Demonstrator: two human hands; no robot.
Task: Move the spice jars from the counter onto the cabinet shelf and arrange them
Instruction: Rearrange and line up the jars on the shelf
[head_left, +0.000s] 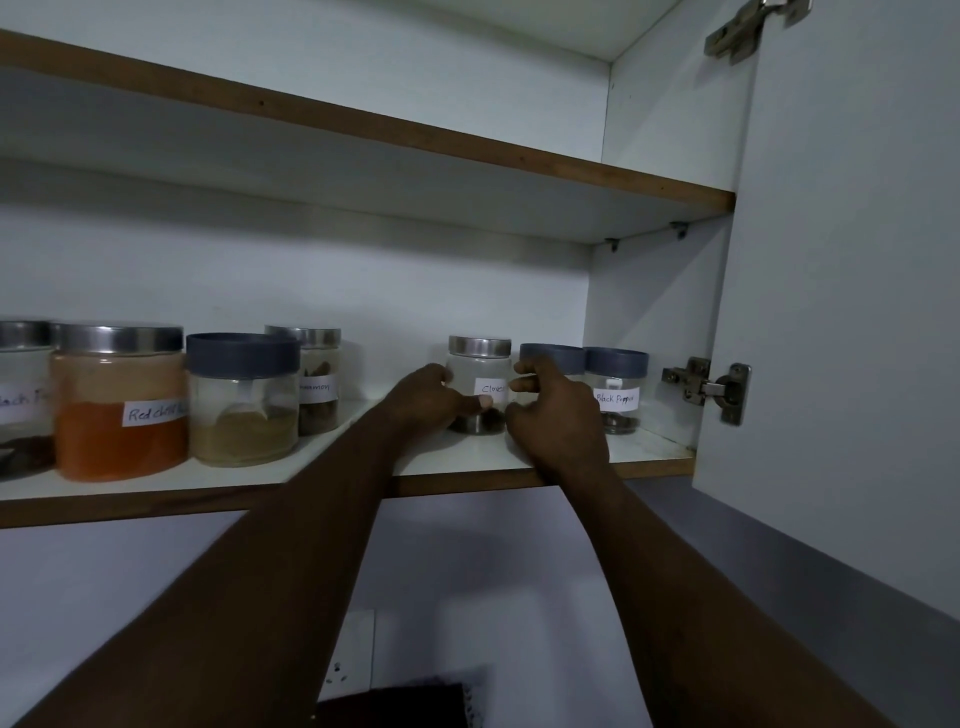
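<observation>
A home kitchen: labelled spice jars (119, 400) line a wall cabinet shelf (467, 457).

The single head-worn camera looked forward and slightly upward into an open white cabinet, from below the level of the brown-edged lower shelf (649, 470). It sat close, at arm's reach, with the open white door (841, 312) filling the right side.

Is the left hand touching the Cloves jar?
Touching. The head view shows the left hand against the left side of the Cloves jar, its thumb lying across the lower front of the glass.
</observation>
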